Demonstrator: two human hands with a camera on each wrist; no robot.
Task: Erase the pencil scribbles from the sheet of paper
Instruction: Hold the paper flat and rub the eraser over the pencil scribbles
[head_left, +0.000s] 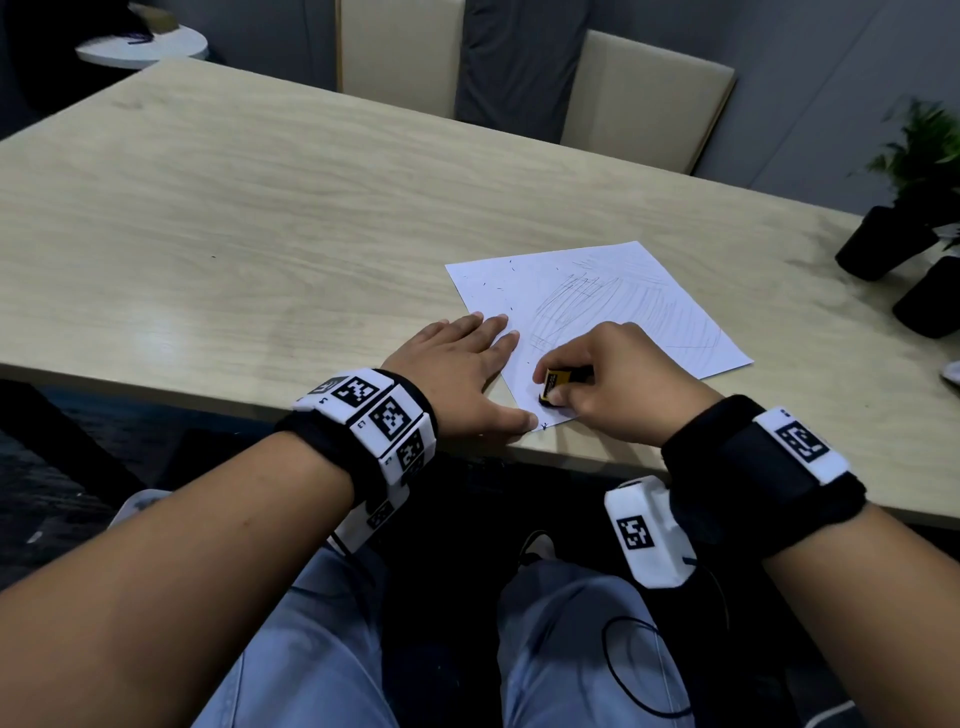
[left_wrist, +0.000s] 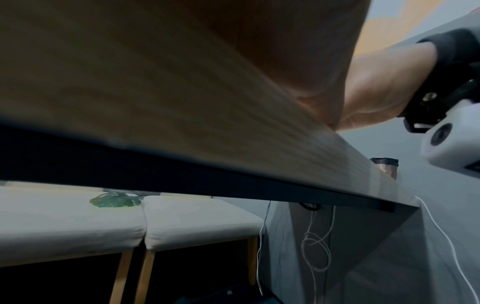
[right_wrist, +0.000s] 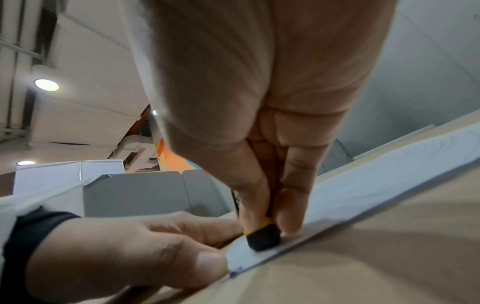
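A white sheet of paper (head_left: 597, 306) with grey pencil scribbles (head_left: 613, 301) lies on the wooden table (head_left: 234, 218) near its front edge. My left hand (head_left: 462, 371) lies flat with straight fingers on the sheet's left edge, thumb at its near corner. My right hand (head_left: 608, 384) pinches a black eraser in a yellow sleeve (head_left: 551, 385) and presses its black tip onto the paper near the front corner. In the right wrist view the eraser (right_wrist: 262, 236) touches the paper (right_wrist: 363, 185) beside the left thumb (right_wrist: 182, 265).
Two black plant pots (head_left: 883, 244) with green leaves stand at the table's right edge. Beige chairs (head_left: 644, 98) stand behind the table. The near table edge (left_wrist: 259, 181) runs just under my wrists. A cup (left_wrist: 384, 166) stands further along the table.
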